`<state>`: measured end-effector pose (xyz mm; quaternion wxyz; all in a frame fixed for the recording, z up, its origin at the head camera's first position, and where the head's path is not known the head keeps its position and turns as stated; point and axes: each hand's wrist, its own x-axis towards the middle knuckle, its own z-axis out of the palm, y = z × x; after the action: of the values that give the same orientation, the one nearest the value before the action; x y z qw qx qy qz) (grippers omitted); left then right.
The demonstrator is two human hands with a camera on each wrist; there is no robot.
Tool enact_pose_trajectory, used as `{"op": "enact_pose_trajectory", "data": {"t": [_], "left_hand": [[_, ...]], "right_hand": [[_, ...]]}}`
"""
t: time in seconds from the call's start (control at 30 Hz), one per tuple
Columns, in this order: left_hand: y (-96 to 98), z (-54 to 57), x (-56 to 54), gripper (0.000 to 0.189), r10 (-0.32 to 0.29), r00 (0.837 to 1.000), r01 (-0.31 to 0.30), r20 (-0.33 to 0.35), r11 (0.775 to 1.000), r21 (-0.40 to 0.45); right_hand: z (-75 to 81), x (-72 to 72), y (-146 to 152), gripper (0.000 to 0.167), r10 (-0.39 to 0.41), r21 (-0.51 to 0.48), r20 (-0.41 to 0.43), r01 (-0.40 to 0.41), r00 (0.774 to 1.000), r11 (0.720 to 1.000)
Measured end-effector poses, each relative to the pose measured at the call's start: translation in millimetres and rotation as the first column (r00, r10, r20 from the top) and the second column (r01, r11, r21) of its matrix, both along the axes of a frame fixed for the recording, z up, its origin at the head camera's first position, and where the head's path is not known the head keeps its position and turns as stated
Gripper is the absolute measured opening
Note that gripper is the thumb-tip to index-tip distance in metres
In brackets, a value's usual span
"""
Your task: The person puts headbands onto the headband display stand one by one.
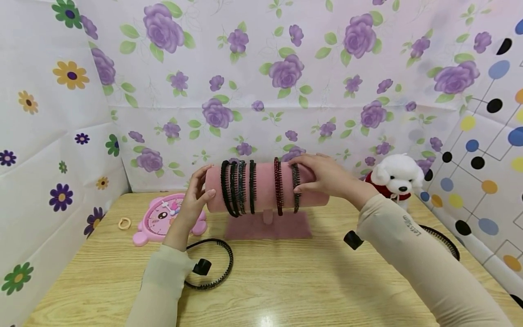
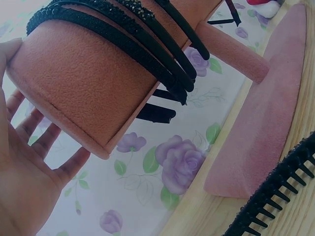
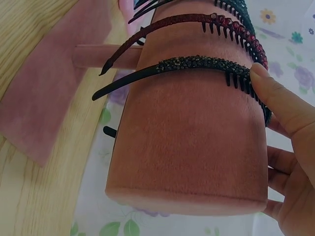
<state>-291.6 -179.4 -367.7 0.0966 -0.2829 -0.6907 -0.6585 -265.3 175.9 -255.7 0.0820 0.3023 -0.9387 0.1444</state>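
A pink padded headband stand [image 1: 265, 186] with a horizontal roll stands on the table, several toothed headbands around it. My left hand [image 1: 195, 193] holds the roll's left end, thumb in front, fingers spread around the end behind. Beside it sit black headbands [image 1: 229, 188]. My right hand [image 1: 323, 175] is over the right part, its thumb and index finger on a dark beaded headband [image 3: 197, 63]; its other fingers reach behind the roll [image 3: 192, 147]. A red beaded headband [image 1: 278, 186] sits just left of that one.
A loose black headband [image 1: 230, 263] lies by the left forearm, another [image 1: 445, 240] beyond the right forearm. A pink clock [image 1: 159, 220] and a small tan ring [image 1: 124, 223] are at left. A white plush dog [image 1: 396, 175] sits at back right. Patterned cloth surrounds the wooden table [image 1: 286, 281].
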Motion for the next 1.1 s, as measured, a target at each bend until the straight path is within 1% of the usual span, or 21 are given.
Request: {"op": "enact_pose_trajectory", "data": {"t": [0.1, 0.4, 0.8, 0.97, 1.1], "left_hand": [[0.1, -0.3, -0.3, 0.061, 0.002, 1.0, -0.002, 0.002, 1.0, 0.004], [1.4, 0.0, 0.4, 0.061, 0.001, 1.0, -0.001, 0.001, 1.0, 0.016], [0.2, -1.0, -0.6, 0.061, 0.003, 1.0, -0.003, 0.001, 1.0, 0.005], [0.3, -1.2, -0.7, 0.061, -0.01, 1.0, 0.01, 0.003, 1.0, 0.004], [0.1, -0.5, -0.2, 0.061, -0.008, 1.0, 0.007, 0.007, 1.0, 0.006]], "right_hand": [[-0.2, -0.9, -3, 0.066, 0.017, 0.004, -0.014, -0.017, 1.0, 1.0], [0.3, -2.1, -10, 0.064, 0.043, -0.002, -0.02, -0.043, 0.999, 0.999], [-0.8, -3.6, -14, 0.069, 0.016, 0.017, 0.0, -0.016, 1.0, 1.0], [-1.6, -3.3, -15, 0.068, 0.017, 0.018, -0.014, -0.017, 1.0, 1.0], [-2.4, -2.3, -15, 0.069, 0.027, 0.007, -0.032, -0.027, 0.999, 1.0]]}}
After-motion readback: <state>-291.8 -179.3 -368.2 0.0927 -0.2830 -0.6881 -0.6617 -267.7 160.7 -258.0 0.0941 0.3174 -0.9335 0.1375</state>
